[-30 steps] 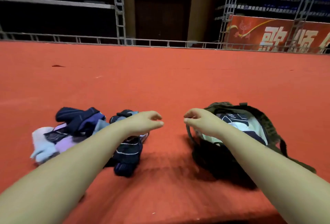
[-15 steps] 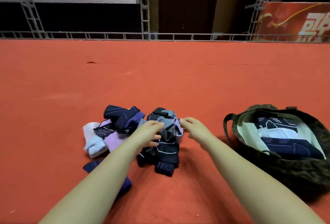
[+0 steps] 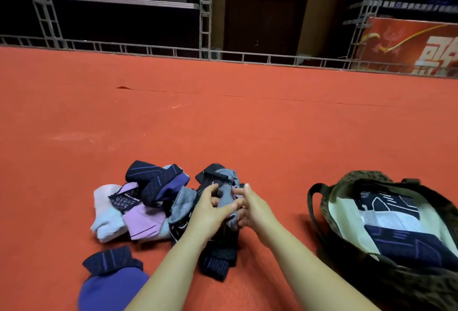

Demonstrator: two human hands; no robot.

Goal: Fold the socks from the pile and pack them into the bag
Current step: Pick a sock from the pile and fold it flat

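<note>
A pile of socks (image 3: 148, 201) in navy, purple, pink and pale blue lies on the red carpet, left of centre. My left hand (image 3: 209, 214) and my right hand (image 3: 252, 208) meet at the pile's right edge, both closed on a grey sock (image 3: 225, 198) held between them. A dark striped sock (image 3: 218, 258) lies under my hands. At the right stands the open camouflage bag (image 3: 329, 201) with folded dark and white socks (image 3: 396, 226) inside.
A purple and navy sock (image 3: 111, 278) lies apart at the lower left. Red carpet (image 3: 247, 125) stretches ahead to a metal rail (image 3: 148, 50), scaffolding and a dark door. A red banner (image 3: 409, 45) hangs at the far right.
Both hands moved left from near the bag to the pile and closed on the grey sock. The view turned left, so the bag now sits further right.
</note>
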